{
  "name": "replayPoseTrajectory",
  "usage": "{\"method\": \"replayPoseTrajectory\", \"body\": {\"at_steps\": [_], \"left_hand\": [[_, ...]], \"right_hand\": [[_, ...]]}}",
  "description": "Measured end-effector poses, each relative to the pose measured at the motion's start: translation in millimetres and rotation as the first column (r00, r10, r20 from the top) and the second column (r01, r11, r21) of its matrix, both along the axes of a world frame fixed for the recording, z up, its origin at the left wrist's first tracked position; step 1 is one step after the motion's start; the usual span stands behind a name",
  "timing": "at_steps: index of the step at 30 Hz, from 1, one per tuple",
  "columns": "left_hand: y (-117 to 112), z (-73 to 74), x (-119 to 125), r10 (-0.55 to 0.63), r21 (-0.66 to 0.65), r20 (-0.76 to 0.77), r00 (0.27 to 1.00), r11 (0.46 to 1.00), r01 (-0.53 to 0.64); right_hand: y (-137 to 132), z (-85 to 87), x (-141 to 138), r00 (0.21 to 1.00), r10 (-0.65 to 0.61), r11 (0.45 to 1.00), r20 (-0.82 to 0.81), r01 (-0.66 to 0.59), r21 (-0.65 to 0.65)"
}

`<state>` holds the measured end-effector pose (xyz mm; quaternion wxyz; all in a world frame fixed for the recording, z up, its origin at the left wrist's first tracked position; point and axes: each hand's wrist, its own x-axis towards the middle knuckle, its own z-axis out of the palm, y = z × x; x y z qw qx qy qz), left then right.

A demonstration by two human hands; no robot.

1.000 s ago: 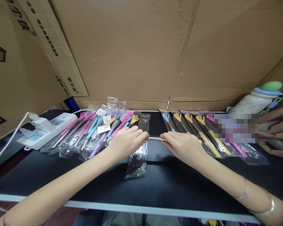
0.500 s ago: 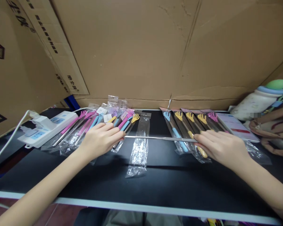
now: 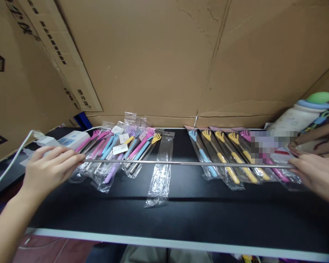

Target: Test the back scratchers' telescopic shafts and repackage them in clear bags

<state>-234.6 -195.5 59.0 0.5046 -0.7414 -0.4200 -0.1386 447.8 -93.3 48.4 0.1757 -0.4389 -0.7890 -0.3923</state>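
A thin silver telescopic rod (image 3: 186,163) stretches level across the black table (image 3: 197,212), drawn out long. My left hand (image 3: 50,170) grips its left end with closed fingers. At the far right, my right hand (image 3: 316,175) pinches the other end. Under the rod lies an empty clear plastic sleeve (image 3: 160,175). Behind it on the left sits a pile of bagged back scratchers (image 3: 117,153) in pink, blue and purple. A row of bagged scratchers (image 3: 227,155) with yellow, blue and pink heads lies on the right.
A white power strip (image 3: 68,140) with its cable is at the back left. Cardboard sheets (image 3: 164,58) wall the table behind and to the left. A bottle with a green lid (image 3: 304,115) lies at the back right. Another person's hand (image 3: 315,140) reaches in from the right.
My hands have moved apart, left going left and right going right, and the rod between them has extended from a short stub to nearly the table's width.
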Motion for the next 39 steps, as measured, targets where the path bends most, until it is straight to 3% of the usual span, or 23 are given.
{"method": "replayPoseTrajectory", "body": {"at_steps": [3,10,15,18,20,25,31,36,39], "left_hand": [[0,-5.2,0,0.018,-0.002,-0.001,1.000,1.000,-0.018],[3,-3.2,4,0.081,-0.085,0.013,0.997,0.993,-0.080],[0,-2.0,5,0.129,-0.124,0.066,0.989,0.985,-0.121],[1,0.2,19,0.076,-0.145,0.059,0.995,0.987,-0.066],[3,4.1,33,0.005,-0.166,0.024,1.000,0.986,-0.001],[10,17.5,71,-0.029,-0.175,0.036,0.999,0.984,0.035],[14,15.0,123,-0.195,-0.244,0.078,0.978,0.947,0.208],[18,15.8,158,-0.185,-0.251,0.121,0.975,0.945,0.211],[21,17.3,177,-0.237,-0.272,0.136,0.962,0.925,0.266]], "right_hand": [[6,-3.7,13,0.974,0.116,0.993,0.195,-0.116,-0.012],[6,-0.7,14,0.970,0.171,0.985,0.172,-0.173,-0.006],[3,2.2,6,0.999,0.004,1.000,0.047,-0.004,0.003],[-7,6.1,-24,0.997,-0.019,0.998,0.069,0.022,-0.055],[-15,9.5,-52,0.992,0.047,0.999,0.118,-0.044,-0.030],[-30,19.8,-113,0.962,0.202,0.970,0.186,-0.223,0.098],[-46,23.2,-170,0.944,0.305,0.952,0.128,-0.304,-0.026],[-49,19.6,-207,0.949,0.311,0.948,0.043,-0.306,-0.090],[-50,18.4,-224,0.941,0.335,0.938,0.038,-0.329,-0.112]]}}
